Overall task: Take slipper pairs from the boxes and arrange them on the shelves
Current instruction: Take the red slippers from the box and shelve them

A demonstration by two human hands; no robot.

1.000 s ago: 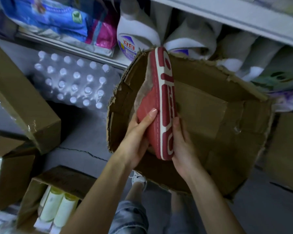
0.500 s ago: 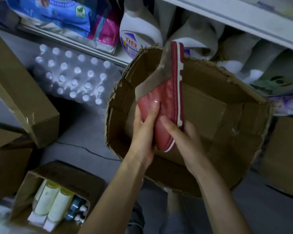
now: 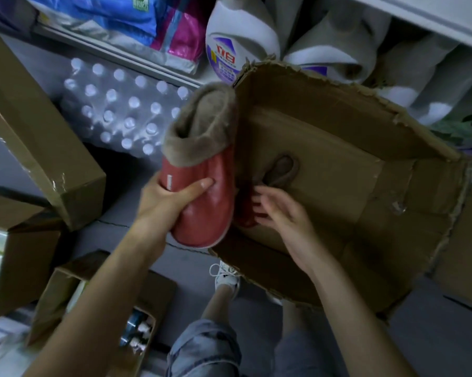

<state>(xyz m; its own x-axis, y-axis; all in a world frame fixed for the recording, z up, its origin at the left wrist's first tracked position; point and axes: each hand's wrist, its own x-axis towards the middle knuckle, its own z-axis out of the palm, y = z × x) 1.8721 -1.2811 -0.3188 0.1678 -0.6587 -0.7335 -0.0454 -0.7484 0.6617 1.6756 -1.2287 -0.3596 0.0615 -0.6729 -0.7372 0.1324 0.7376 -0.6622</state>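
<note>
Grey floor (image 3: pixel 420 341) crowded with cartons (image 3: pixel 39 137) — left grip (image 3: pixel 164 202) clamps slipper (image 3: pixel 213 210), right grip (image 3: pixel 281 213) apart.

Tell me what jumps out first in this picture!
A red slipper with fuzzy brown lining, gripped by the left hand, sits right in the middle. Beside it, the right hand reaches into a torn cardboard box where a second slipper lies. Behind, on the left, sits a pack of water bottles.

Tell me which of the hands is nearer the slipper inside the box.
Right. The right hand is at the boxed slipper; the left hand grips the other slipper at the edge of the box.
</note>
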